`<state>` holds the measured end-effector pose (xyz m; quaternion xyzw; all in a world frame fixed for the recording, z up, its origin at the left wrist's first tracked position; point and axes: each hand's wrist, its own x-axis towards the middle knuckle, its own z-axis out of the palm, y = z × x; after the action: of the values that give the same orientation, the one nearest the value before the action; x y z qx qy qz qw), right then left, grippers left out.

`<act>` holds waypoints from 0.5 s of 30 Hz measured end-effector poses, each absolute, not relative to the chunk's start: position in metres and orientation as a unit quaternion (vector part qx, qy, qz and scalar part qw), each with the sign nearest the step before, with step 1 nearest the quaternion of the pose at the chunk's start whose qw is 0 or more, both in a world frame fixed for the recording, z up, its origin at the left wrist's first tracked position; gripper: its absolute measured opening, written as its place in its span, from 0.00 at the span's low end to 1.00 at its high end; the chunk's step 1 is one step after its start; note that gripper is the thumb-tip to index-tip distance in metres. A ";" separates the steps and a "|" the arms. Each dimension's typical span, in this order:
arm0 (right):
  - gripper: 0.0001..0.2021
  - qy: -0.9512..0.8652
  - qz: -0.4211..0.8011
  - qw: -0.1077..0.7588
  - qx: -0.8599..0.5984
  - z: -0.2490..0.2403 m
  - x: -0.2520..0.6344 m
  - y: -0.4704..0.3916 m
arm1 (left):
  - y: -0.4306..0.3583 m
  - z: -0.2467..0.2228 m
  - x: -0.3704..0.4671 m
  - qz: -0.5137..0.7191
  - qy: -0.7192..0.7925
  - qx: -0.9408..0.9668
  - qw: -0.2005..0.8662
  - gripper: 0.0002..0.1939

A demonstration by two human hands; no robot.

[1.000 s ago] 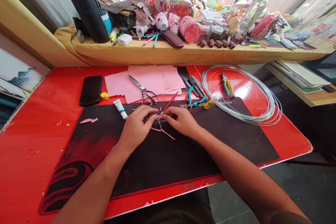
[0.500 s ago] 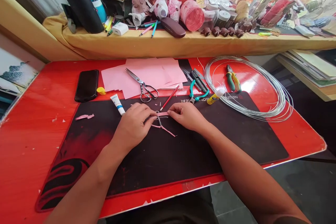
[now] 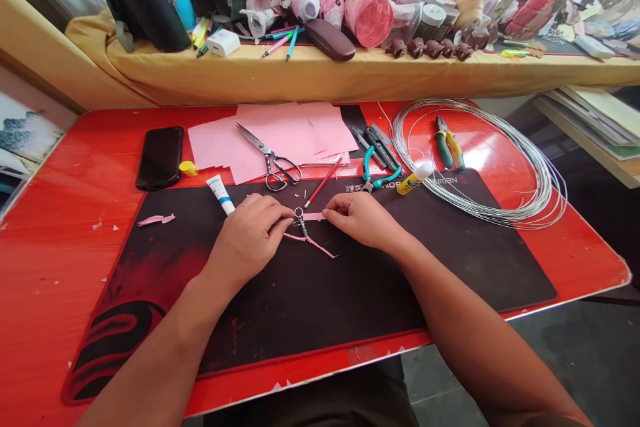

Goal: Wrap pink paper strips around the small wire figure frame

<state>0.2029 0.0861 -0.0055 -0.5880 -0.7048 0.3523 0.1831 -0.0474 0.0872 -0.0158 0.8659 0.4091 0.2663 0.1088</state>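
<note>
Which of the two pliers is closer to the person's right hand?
The teal-handled pliers, lying just beyond the right hand. The green-and-yellow-handled pliers lie farther off, inside the ring of the wire coil.

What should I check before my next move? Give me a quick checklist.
1. Strip held: ok. Your right hand pinches the outer end of the pink strip.
2. Figure steadied: ok. Your left hand pinches at the side of the wire figure, near its loop.
3. Strip fixed to the figure: cannot tell. The strip's inner end is too small to make out.
4. Scissors clear of your hands: ok. They lie beyond them, mostly on the pink paper.
5. White tube capped: cannot tell. Its lower end meets your left hand in the view.
6. Mat free of scraps: not ok. A pink scrap lies at its left.
</note>
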 end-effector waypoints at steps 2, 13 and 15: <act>0.09 -0.700 0.358 0.180 -0.590 -0.005 0.204 0.085 | 0.087 -0.016 -0.048 0.265 0.409 0.866 0.109 0.06; 0.09 -0.689 0.374 0.185 -0.593 -0.003 0.205 0.081 | 0.083 -0.016 -0.042 0.275 0.385 0.875 0.106 0.07; 0.09 -0.689 0.375 0.185 -0.592 -0.003 0.205 0.080 | 0.083 -0.016 -0.040 0.272 0.377 0.880 0.098 0.07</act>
<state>0.2050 0.0803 -0.0034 -0.5920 -0.6891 0.3745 0.1853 -0.0405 0.0826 -0.0162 0.8802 0.3766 0.2718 0.0979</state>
